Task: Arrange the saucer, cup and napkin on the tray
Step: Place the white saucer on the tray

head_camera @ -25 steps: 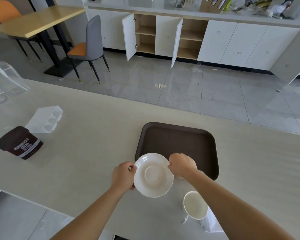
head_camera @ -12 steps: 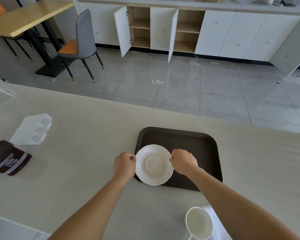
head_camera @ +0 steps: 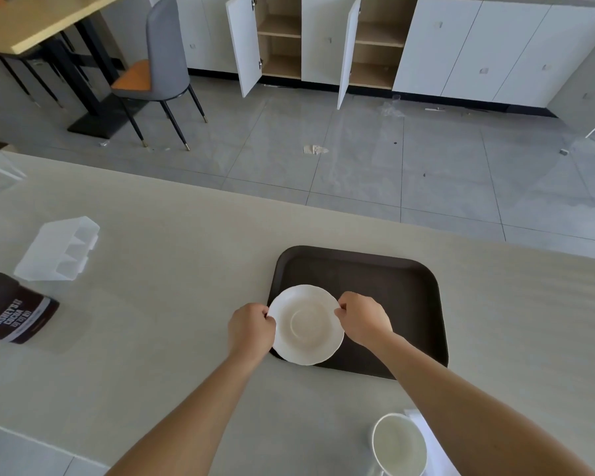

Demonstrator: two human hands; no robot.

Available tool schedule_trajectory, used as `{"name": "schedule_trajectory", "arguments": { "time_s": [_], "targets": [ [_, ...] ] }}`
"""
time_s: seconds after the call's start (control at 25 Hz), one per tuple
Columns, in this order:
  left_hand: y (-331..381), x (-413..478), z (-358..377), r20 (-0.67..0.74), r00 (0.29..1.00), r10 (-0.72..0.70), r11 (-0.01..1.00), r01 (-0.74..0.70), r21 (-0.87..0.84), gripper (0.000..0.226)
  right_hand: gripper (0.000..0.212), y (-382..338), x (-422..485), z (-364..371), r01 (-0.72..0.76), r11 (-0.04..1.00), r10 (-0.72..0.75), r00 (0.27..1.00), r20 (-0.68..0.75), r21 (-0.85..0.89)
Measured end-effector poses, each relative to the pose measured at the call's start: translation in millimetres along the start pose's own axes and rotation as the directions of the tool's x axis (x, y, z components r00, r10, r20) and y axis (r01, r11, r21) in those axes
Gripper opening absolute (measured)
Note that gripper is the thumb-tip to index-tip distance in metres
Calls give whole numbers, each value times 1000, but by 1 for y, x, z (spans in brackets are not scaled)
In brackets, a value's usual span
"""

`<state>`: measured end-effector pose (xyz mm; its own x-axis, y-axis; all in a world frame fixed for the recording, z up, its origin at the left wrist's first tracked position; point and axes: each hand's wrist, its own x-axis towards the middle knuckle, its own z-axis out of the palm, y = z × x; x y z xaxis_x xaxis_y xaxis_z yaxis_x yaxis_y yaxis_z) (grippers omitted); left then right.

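Head view: looks fwd and down over a pale worktop [head_camera: 172,304], smooth matte stone-like top, w/ grey tiled floor beyond.
Tray [head_camera: 406,297]: dark brown, rectangular w/ rounded corners and a low raised rim, dull finish; lies flat on the worktop, centre-right.
Saucer [head_camera: 306,325]: white glazed ceramic, round, faintly scalloped edge, shallow ring well in the middle; sits over the tray's near-left corner, its near-left edge overhanging the tray rim. Can't tell if it rests on the tray or is held just above.
Left hand [head_camera: 251,329]: fingers curled closed, pinching the saucer's left edge.
Right hand [head_camera: 363,319]: fingers curled closed, pinching the saucer's right edge; forearm crosses the tray's near rim.
Cup [head_camera: 399,445]: white ceramic, round mouth, glossy, upright, nothing visible inside; on the worktop at bottom right, well apart from the tray.
Napkin [head_camera: 433,448]: white, thin, flat; just right of the cup, partly under the right forearm, mostly hidden.
Cocoa tub [head_camera: 12,310]: dark brown, lying on its side at far left; white lettering reads "HERSHEY'S COCOA", smaller print too small to read.
Plastic organiser [head_camera: 59,249]: translucent white, boxy w/ divided slots, just behind the tub.
Background: grey chair w/ orange seat [head_camera: 152,73], white cabinets [head_camera: 461,46] w/ two doors open on bare wood shelves.
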<state>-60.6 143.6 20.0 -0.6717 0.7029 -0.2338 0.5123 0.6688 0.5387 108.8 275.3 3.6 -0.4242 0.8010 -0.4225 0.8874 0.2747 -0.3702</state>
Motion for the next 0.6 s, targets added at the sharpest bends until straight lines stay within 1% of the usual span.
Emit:
{"name": "schedule_trajectory", "arguments": {
  "time_s": [0.2,0.32,0.44,0.52,0.6],
  "targets": [
    [-4,-7,-2,-48,999,-15,999,13,-35,29,19,0,-6,1,15,988,-13,1000,-16,154],
    [-10,-12,-1,-86,996,-19,997,13,-76,23,23,2,-11,2,35,966,-23,999,-49,256],
    [-21,-18,3,-86,996,-25,993,15,-115,16,22,5,-20,1,57,955,-31,995,-94,291],
    [-34,-25,3,-74,997,25,999,-28,-45,13,21,8,-26,0,79,956,-40,989,-142,282],
    [-49,-32,7,-50,990,128,985,-121,120,17,25,11,-33,-2,93,958,-47,984,-173,271]
  ]
}}
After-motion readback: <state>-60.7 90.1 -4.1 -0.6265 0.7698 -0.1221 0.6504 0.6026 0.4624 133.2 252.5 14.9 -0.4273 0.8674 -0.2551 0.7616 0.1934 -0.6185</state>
